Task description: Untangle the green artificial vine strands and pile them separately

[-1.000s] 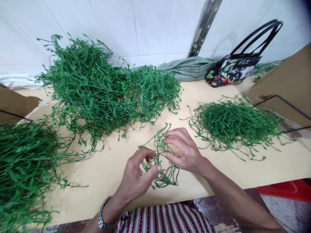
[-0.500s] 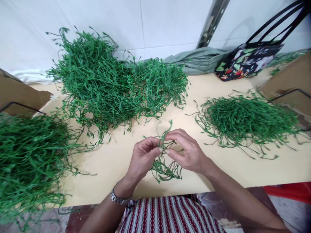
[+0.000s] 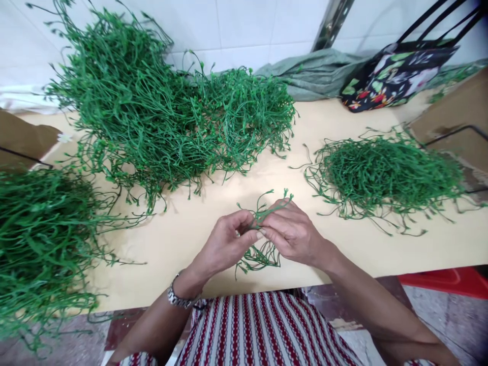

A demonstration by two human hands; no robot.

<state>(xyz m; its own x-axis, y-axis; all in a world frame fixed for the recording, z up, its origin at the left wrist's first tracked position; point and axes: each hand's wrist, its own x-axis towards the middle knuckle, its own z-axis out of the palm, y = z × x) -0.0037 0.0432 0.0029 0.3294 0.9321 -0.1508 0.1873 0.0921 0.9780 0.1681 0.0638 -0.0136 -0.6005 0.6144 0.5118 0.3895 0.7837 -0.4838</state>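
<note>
My left hand (image 3: 231, 241) and my right hand (image 3: 292, 231) meet over the front middle of the cream table (image 3: 171, 264). Both pinch thin green plastic stems (image 3: 263, 209), whose small tips fan out above the fingers. Just below the hands lies a small loose bunch of green stems (image 3: 261, 256). Fingers partly hide where the held stems join. A metal watch is on my left wrist.
Large green stem piles lie at the back left (image 3: 152, 117), the left edge (image 3: 41, 239) and the right (image 3: 392, 173). A floral bag (image 3: 392, 76) stands at the back right. Cardboard boxes flank the table; a red object (image 3: 446, 281) is below right.
My right hand's fingers have closed in over the stems, and more stem tips now spread above the hands. The view has shifted, so the back piles appear higher and further left.
</note>
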